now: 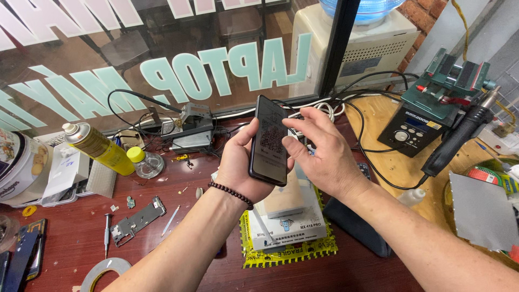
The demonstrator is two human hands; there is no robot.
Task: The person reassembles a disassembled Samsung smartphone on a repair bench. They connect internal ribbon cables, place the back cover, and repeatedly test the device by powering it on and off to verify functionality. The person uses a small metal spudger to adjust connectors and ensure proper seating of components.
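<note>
My left hand (235, 165) grips a black smartphone (269, 141) upright above the workbench, its glossy back or screen facing me with reflections on it. A dark bead bracelet (231, 193) circles that wrist. My right hand (319, 154) rests against the phone's right edge, fingers curled, thumb touching the side. Directly below the hands lie white boxes (289, 224) on a yellow-and-black mat (289, 254).
A yellow spray can (97, 147), a small bottle with a yellow cap (143, 162), a screwdriver (106, 232), a metal bracket (138, 219) and a tape roll (105, 270) lie left. A hot-air station (413, 127) with its black handle (457, 140) and cables stands right. A glass window runs behind.
</note>
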